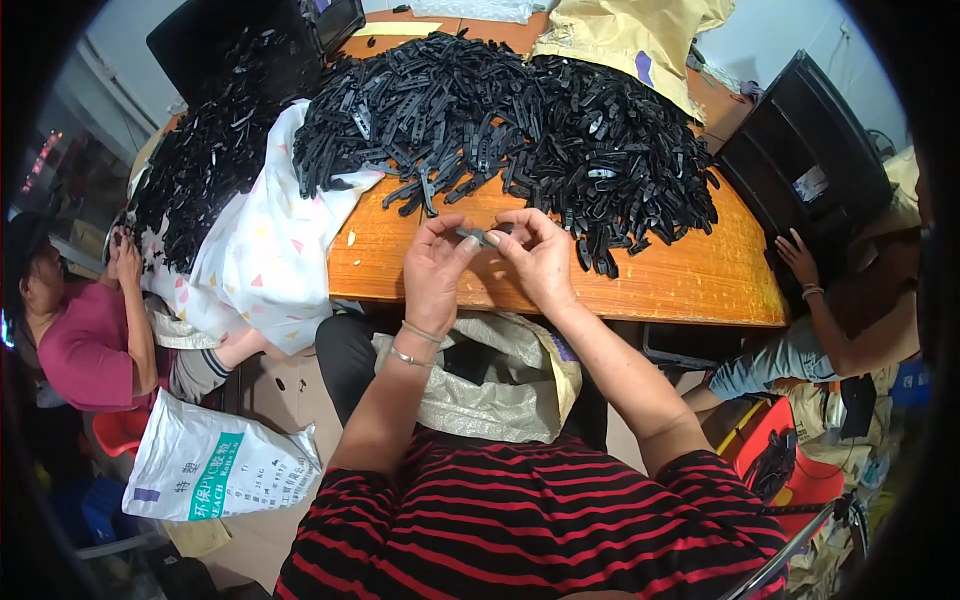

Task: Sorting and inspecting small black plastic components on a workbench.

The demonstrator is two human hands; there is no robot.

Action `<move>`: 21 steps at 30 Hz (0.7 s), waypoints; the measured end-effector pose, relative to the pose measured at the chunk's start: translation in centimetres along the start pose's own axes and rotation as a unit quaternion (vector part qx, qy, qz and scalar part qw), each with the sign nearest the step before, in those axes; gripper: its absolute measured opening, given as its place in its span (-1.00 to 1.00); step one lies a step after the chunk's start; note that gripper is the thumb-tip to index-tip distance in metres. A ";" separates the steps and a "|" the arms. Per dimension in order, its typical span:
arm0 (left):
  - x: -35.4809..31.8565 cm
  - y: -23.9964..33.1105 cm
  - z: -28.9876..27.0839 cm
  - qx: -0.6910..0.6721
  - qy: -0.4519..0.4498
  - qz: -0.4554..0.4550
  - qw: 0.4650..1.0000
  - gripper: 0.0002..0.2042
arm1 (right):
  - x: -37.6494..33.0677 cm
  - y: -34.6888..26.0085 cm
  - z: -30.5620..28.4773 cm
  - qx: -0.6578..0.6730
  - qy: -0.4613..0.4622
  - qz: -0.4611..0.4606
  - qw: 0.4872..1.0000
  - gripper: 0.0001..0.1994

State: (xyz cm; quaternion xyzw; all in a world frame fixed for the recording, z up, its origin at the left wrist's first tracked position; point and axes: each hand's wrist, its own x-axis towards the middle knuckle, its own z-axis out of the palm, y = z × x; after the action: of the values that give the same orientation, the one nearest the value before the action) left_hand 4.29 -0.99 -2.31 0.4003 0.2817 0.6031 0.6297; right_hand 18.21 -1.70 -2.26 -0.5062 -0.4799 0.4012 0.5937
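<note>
My left hand [434, 268] and my right hand [540, 256] meet above the near edge of the orange wooden table [690, 280]. Together they pinch one small black plastic piece [478, 236] between thumbs and fingertips. A large heap of the same black plastic pieces [520, 120] lies just beyond the hands, covering the middle and far part of the table. An open woven sack [490, 385] rests in my lap under the hands.
A second heap of black pieces [200, 160] lies on a white patterned cloth [265, 255] at the left. One person sits at the left, another at the right beside a black crate [800, 150]. A yellow sack [630, 40] lies on the far table. A white printed bag [215, 465] stands on the floor.
</note>
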 end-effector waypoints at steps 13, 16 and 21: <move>-1.4 -1.3 0.1 -0.013 0.044 -0.078 0.996 -0.79 | -1.9 1.4 0.2 -0.109 0.055 -0.223 0.967 -0.77; -1.2 -1.2 0.4 -0.013 0.068 -0.102 0.992 -0.80 | -2.1 0.4 0.2 0.079 0.081 -0.113 0.987 -0.78; -1.2 -1.1 0.2 0.008 0.045 -0.094 0.995 -0.80 | -2.2 0.0 0.3 0.023 0.026 -0.090 0.995 -0.79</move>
State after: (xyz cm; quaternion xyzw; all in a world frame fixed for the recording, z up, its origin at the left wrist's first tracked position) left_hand 4.86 -2.13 -3.29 0.3497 0.3509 0.5560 0.6674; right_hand 17.44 -3.78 -2.57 -0.4573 -0.4987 0.3441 0.6509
